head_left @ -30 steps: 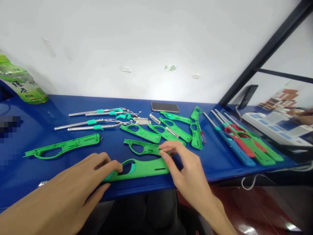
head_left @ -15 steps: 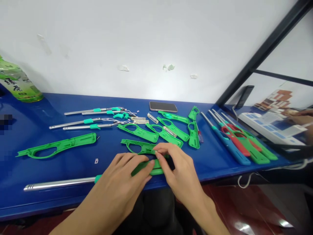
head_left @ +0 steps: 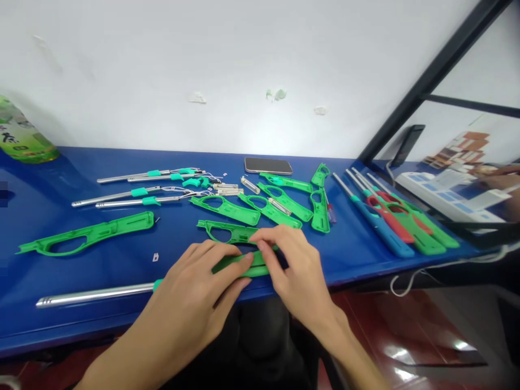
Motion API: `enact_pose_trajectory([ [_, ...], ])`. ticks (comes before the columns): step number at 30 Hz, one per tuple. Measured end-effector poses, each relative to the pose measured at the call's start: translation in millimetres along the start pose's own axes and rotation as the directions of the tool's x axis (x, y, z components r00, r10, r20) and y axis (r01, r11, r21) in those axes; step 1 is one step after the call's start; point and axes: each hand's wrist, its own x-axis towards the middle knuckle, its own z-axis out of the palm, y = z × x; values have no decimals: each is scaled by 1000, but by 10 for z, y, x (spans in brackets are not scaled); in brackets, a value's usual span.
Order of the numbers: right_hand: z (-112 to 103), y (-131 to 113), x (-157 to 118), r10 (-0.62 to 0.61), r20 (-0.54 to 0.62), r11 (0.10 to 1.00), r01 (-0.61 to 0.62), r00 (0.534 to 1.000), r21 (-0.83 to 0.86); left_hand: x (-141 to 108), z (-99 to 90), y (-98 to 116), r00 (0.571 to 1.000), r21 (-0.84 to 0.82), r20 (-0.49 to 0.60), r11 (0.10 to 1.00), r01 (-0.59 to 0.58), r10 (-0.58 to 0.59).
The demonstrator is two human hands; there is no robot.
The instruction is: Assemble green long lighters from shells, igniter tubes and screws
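Note:
At the table's front edge lies a stick lighter (head_left: pixel 101 294) with a green handle and a long metal tube pointing left. My left hand (head_left: pixel 203 281) is closed over the handle near the tube, hiding most of that part. My right hand (head_left: pixel 296 265) is closed at the other end of the handle, thumb and index finger together on its upper edge; whether a small part sits between them is hidden. Just behind my fingers is an open green handle half (head_left: pixel 229 232). To the left rests another green handle half (head_left: pixel 93 234), and a tiny white clip (head_left: pixel 155 257) is near it.
Several metal tubes (head_left: pixel 117 197) with teal triggers and wires lie at the back left. More green shells (head_left: pixel 227 210) and a phone (head_left: pixel 268 166) are behind. Finished lighters (head_left: pixel 384 225) lie at right, by a black frame (head_left: pixel 430 76). A bottle (head_left: pixel 28 135) stands far left.
The whole view has shifted slightly, so the table appears a little higher and further left. Both hands stay on the lighter, with barely any change in their hold.

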Motion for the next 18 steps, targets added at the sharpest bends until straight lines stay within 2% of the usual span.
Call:
enact_pose_trajectory([
  [3, -68, 23, -45, 108, -139, 978, -80, 984, 192, 9, 7, 42, 999, -8, -33, 999, 34, -35],
  [5, -110, 38, -79, 160, -173, 967, -119, 972, 225, 18, 14, 65, 998, -13, -55, 999, 42, -43],
  [10, -142, 48, -131, 137, -139, 980, -114, 981, 161, 43, 41, 65, 996, 39, -86, 999, 24, -21],
  [15, -127, 59, -142, 185, -122, 962, -154, 975, 227, 58, 35, 23, 996, 133, -78, 991, -33, 43],
  [18, -139, 76, -149, 212, -136, 951, -172, 968, 255, 69, -11, 12, 994, 249, -67, 966, -71, 90],
])
